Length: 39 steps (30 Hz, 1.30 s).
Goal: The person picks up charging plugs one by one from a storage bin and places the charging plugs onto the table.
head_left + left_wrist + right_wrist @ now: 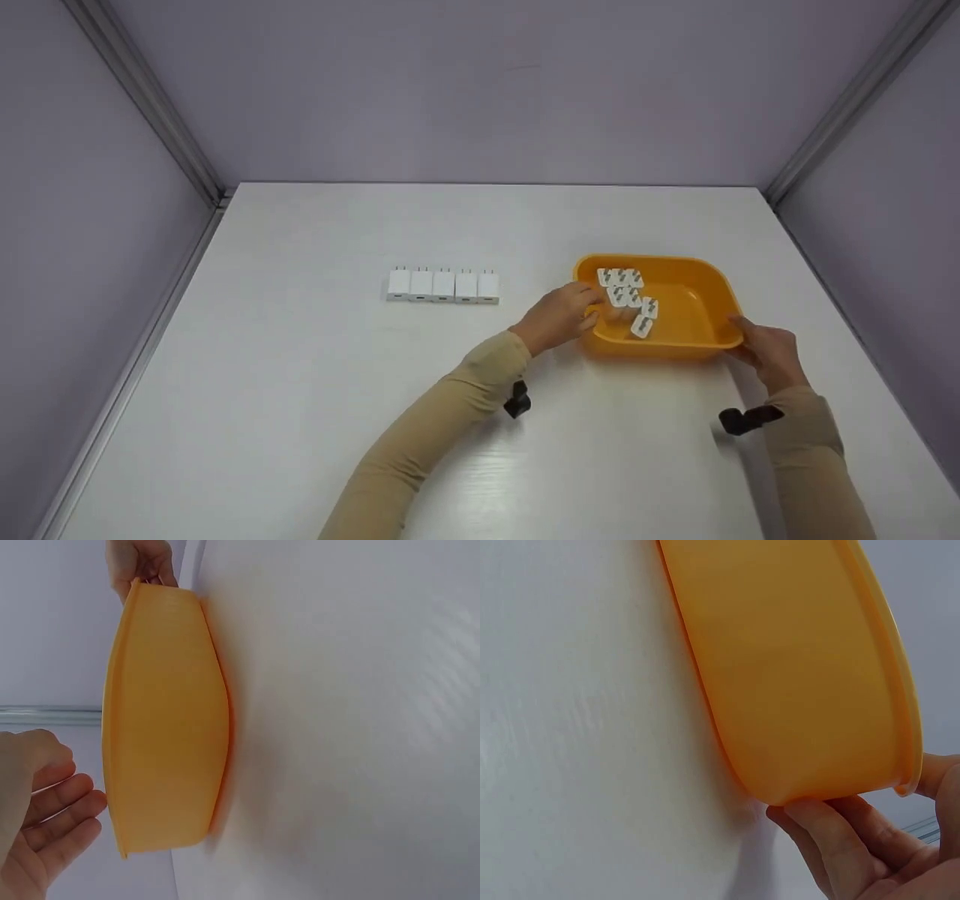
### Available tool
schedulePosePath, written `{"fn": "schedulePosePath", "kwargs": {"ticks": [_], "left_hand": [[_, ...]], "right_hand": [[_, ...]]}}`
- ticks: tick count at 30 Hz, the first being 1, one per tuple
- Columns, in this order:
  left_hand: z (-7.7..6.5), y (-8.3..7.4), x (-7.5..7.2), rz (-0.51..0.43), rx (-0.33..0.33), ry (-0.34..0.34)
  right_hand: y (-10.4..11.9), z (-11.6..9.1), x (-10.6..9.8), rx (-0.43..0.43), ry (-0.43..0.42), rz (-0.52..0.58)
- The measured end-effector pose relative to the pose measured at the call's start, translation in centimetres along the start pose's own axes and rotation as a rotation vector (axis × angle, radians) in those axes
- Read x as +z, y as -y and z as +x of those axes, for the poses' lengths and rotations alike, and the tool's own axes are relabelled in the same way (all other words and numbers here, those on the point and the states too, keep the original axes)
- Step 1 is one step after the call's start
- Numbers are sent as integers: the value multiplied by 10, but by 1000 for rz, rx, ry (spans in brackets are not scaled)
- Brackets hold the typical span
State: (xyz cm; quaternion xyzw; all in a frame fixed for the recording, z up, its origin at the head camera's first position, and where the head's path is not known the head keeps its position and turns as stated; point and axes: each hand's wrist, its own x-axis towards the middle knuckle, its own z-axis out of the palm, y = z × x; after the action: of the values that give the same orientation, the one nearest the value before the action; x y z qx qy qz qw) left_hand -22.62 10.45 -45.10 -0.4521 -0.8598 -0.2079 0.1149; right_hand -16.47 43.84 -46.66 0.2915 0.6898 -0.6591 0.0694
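Note:
An orange plastic bin (697,301) stands at the right of the table. Inside, toward its left end, lie several white plug adapters (643,326) with metal prongs up. My right hand (772,352) grips the bin's near right corner, thumb over the rim and fingers (832,840) against the outer wall. Over the left rim reaches my left hand (559,319), its fingers close to the adapters. From the left wrist, those fingers (71,806) look loosely bent beside the rim, with nothing seen between them; the adapters are hidden behind the bin wall there.
Left of the bin, several white charger blocks (443,286) stand side by side in a straight row, prongs toward the back. The white table (315,360) is bounded by pale panels (480,90) at the back and sides.

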Motion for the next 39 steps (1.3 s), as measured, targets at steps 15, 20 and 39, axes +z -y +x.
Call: {"fn": "schedulePosePath", "kwargs": {"ticks": [15,20,39], "left_hand": [[22,-38,14,-142,-166,86],[32,-49,16,-191,-349,174],[47,-57,29,-254,-663,240]], "right_hand": [[-2,-2,1,-23,18,14],[-2,-2,3,-17,2,9],[-3,-2,5,-10,7,-47]]}}
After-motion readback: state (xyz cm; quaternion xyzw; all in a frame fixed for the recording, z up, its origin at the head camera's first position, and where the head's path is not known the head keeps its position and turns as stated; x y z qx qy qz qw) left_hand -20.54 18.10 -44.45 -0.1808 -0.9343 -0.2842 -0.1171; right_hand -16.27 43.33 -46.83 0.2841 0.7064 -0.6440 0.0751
